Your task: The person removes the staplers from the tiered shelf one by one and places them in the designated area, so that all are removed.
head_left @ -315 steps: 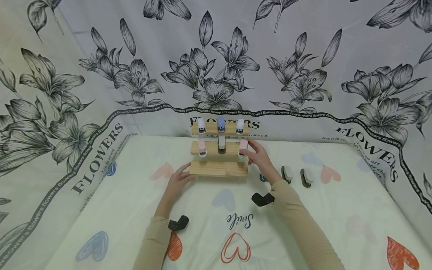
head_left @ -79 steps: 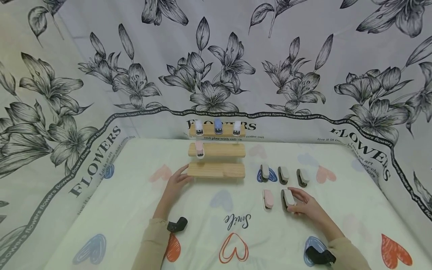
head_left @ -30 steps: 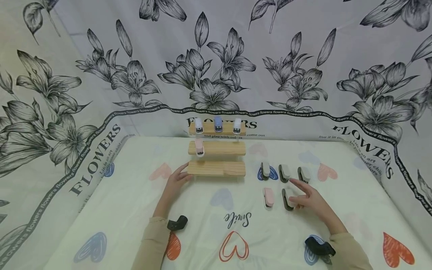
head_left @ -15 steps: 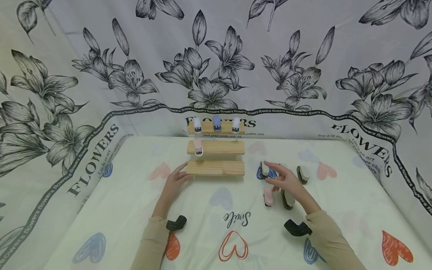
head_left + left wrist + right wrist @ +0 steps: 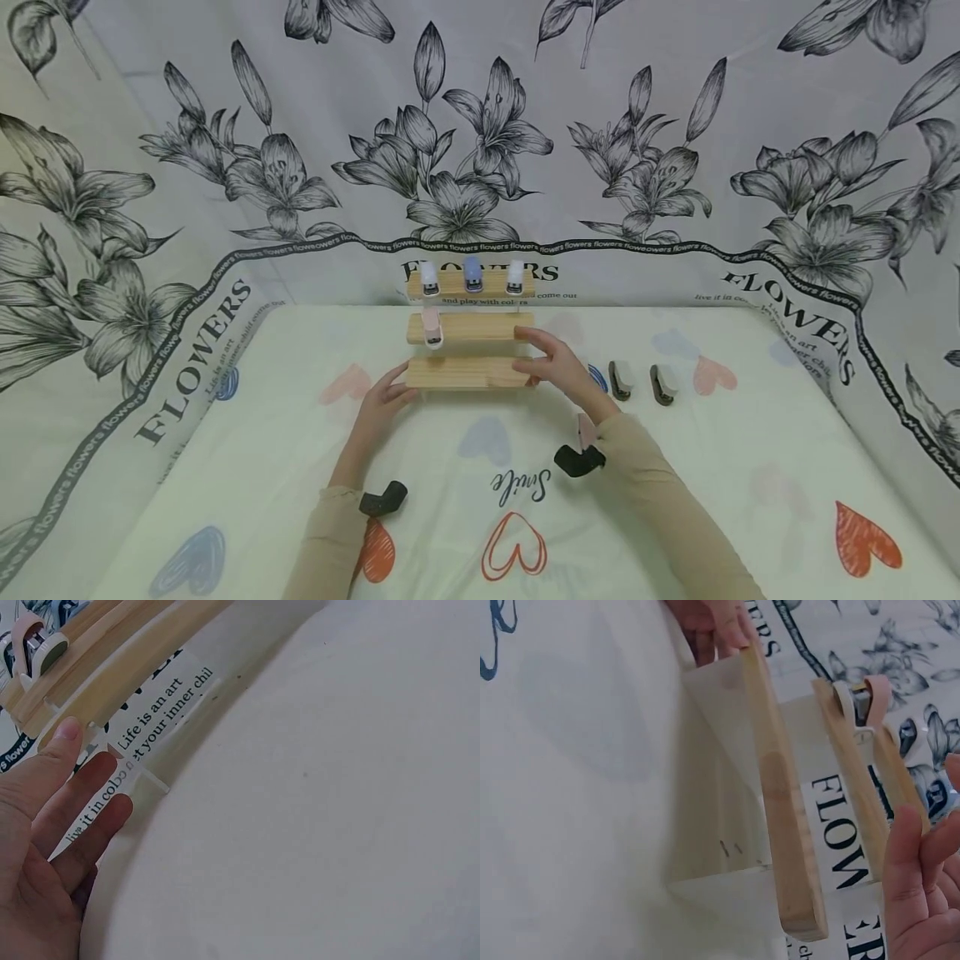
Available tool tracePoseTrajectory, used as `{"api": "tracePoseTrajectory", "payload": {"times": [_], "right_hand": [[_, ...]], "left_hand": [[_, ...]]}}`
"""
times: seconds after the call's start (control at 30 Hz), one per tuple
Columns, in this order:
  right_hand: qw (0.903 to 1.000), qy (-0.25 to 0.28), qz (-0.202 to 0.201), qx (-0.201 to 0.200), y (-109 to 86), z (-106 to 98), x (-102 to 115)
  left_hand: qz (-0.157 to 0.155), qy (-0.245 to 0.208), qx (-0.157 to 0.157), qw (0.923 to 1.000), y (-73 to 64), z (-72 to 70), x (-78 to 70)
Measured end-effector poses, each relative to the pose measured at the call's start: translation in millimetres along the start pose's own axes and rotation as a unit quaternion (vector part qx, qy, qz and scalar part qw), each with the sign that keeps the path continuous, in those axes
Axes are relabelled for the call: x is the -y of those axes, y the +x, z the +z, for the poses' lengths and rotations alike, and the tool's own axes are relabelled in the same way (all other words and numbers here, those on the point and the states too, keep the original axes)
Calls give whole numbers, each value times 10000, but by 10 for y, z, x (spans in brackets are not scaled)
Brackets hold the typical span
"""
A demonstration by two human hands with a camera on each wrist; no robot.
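Observation:
A three-step wooden display rack (image 5: 468, 373) with clear side panels stands at the middle back. My left hand (image 5: 382, 404) rests against its left end, thumb on the bottom step and other fingers loosely extended below. My right hand (image 5: 555, 367) is at the rack's right end, its fingertips overlapping the middle and bottom steps; nothing shows between its fingers in the right wrist view (image 5: 922, 877). A pink mini stapler (image 5: 432, 327) sits on the left of the middle step. On the top step are a white stapler (image 5: 429, 278), a blue stapler (image 5: 472, 273) and another white stapler (image 5: 515, 277).
Two dark-based staplers with pale tops, one nearer (image 5: 620, 381) and one farther right (image 5: 663, 385), lie on the heart-patterned cloth (image 5: 465, 517). A pink stapler (image 5: 587, 429) is partly hidden by my right arm. A flower-printed curtain (image 5: 480, 125) hangs behind.
Compared with the oldest frame, a dark stapler and a pink one have left the middle step for the cloth. My right hand has moved left from the staplers to the rack; the left hand stays.

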State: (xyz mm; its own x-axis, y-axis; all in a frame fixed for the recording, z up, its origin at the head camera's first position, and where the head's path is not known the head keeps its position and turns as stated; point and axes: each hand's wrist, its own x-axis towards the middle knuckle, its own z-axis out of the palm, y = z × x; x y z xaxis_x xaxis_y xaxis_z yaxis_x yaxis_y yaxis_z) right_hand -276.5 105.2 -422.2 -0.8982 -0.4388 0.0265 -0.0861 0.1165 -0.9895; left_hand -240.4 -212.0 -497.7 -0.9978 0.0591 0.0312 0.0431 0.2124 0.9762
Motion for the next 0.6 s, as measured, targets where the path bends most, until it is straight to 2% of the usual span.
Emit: {"api": "tracePoseTrajectory", "payload": {"times": [0.27,0.47,0.6], "right_hand": [[9985,47,516,155,279,253,68],[9924,987,702,235,520,492,139],[9906,1126,711,303,681,639,177]], "left_hand": [[-31,-54,10,10000,2,-1,27],[-80,-71,-10,9999,17,-6,31],[-63,-36,20,10000,32,0,19]]}}
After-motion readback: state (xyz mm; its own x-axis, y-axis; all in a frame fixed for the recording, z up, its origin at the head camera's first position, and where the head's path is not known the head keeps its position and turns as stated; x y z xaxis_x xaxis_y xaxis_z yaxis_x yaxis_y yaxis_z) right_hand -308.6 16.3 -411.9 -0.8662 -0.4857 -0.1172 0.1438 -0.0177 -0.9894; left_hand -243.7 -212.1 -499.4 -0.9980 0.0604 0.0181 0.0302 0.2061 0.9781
